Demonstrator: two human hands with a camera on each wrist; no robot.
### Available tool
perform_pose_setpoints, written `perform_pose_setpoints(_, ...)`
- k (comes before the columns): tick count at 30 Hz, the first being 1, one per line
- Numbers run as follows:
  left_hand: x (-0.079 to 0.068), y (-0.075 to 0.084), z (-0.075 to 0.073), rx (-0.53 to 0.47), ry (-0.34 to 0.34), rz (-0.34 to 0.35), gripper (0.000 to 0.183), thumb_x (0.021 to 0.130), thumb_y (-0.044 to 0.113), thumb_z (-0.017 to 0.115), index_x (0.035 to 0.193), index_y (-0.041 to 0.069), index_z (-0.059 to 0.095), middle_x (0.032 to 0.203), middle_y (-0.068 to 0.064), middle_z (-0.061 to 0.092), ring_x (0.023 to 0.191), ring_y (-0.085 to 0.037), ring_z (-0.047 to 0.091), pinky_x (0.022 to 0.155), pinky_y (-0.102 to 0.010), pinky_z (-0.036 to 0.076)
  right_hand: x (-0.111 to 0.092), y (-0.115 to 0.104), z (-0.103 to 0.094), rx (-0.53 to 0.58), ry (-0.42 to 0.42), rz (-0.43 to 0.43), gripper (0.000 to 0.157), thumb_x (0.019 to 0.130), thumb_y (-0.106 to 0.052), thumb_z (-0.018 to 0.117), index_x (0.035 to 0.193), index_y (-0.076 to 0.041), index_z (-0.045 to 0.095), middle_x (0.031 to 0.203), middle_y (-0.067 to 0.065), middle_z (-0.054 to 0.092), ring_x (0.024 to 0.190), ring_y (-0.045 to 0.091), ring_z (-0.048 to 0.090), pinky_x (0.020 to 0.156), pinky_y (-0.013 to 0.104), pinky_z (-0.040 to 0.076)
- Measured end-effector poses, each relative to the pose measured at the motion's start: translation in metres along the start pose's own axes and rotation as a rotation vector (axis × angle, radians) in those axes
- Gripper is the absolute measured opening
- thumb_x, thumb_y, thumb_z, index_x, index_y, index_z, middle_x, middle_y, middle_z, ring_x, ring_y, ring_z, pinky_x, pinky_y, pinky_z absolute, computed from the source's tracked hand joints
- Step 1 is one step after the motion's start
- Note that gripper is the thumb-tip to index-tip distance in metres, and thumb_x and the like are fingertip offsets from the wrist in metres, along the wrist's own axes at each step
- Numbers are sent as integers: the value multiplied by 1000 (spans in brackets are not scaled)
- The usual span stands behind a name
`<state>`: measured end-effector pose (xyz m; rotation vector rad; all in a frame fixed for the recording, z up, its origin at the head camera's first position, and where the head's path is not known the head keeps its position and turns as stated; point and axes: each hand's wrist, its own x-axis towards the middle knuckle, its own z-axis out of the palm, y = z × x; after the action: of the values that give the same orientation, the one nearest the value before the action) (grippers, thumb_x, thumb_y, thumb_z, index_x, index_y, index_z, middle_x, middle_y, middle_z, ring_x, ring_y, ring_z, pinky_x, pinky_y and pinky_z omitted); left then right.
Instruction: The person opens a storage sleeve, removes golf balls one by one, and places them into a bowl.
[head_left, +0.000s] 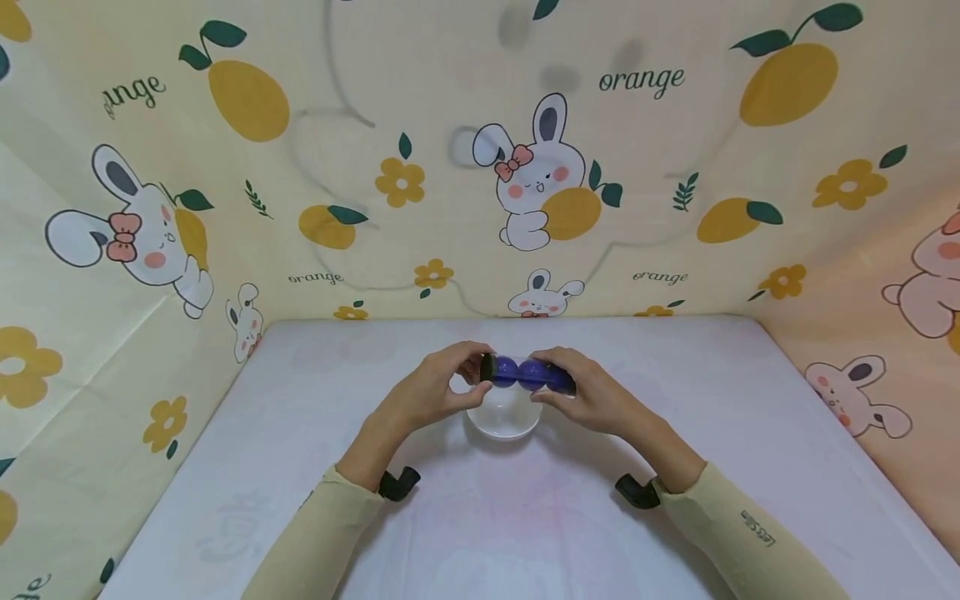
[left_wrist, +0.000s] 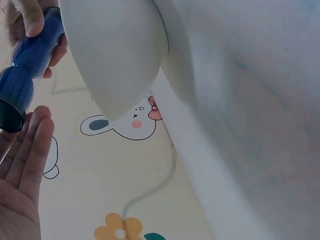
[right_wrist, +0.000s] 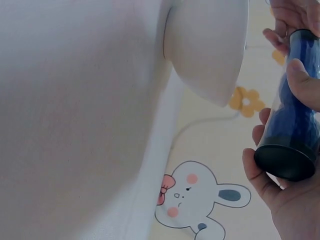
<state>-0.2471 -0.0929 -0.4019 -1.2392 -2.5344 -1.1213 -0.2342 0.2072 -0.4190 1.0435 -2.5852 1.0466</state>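
Both hands hold a clear tube (head_left: 518, 373) with dark end caps and blue-purple balls inside, lying sideways above a white bowl (head_left: 504, 419). My left hand (head_left: 431, 390) has its thumb and fingers at the tube's left cap (head_left: 487, 367). Around the other end curls my right hand (head_left: 596, 398), thumb along the near side. From the right wrist, the dark cap (right_wrist: 285, 162) at that end looks closed, and the thumb presses on the clear wall. In the left wrist view, several left fingers (left_wrist: 32, 155) stretch out beside the left cap; the thumb is hidden there.
The bowl stands on a white-covered table (head_left: 495, 517). Behind it hangs a cream cloth (head_left: 442, 83) printed with rabbits and oranges, which also runs along both sides. A dark wrist mount (head_left: 400, 483) juts from the left sleeve, another (head_left: 637, 492) from the right one.
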Motion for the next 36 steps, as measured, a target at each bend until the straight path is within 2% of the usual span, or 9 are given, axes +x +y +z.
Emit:
perform_pose_setpoints(6,-1,-1,-1,-36,0,10,45,98,14,77,139,3,61,114,-3,71,98,-12,68,92,-28,61,-1,0,-1,-7,-14,2,54,97,-18,83,144,-6,61,135,13,68,116,28,65,95,49,58)
perform_pose_setpoints(11,0,-2,1,-83,36,30,44,98,14,78,135,4,58,114,-4,69,99,-14,69,94,-32,62,0,-1,-3,9,-4,-17,53,96,-16,84,143,-6,61,134,12,69,117,28,65,96,50,58)
perform_pose_setpoints(16,0,-4,3,-145,80,38,52,92,9,84,130,3,49,118,-8,62,105,-20,67,92,-36,63,1,-2,-4,6,4,-23,53,95,-15,85,142,-6,62,133,12,69,116,27,65,96,50,58)
perform_pose_setpoints(23,1,-4,3,-161,60,1,64,88,13,92,131,3,46,124,-7,55,111,-21,61,89,-33,63,0,-3,-3,-2,-7,-1,54,95,-18,84,143,-7,62,135,12,68,117,28,64,97,50,57)
perform_pose_setpoints(29,1,-5,3,-182,60,-15,60,87,11,92,128,9,48,123,-5,57,110,-19,62,90,-33,63,0,-4,-3,3,-26,15,54,97,-20,83,144,-8,61,138,13,67,120,29,64,98,51,57)
perform_pose_setpoints(36,1,-8,3,-204,45,3,56,86,12,93,122,8,51,116,-3,58,104,-18,65,90,-36,63,-2,-4,-1,-6,-46,9,53,97,-21,83,144,-8,61,136,13,68,118,28,64,98,50,57)
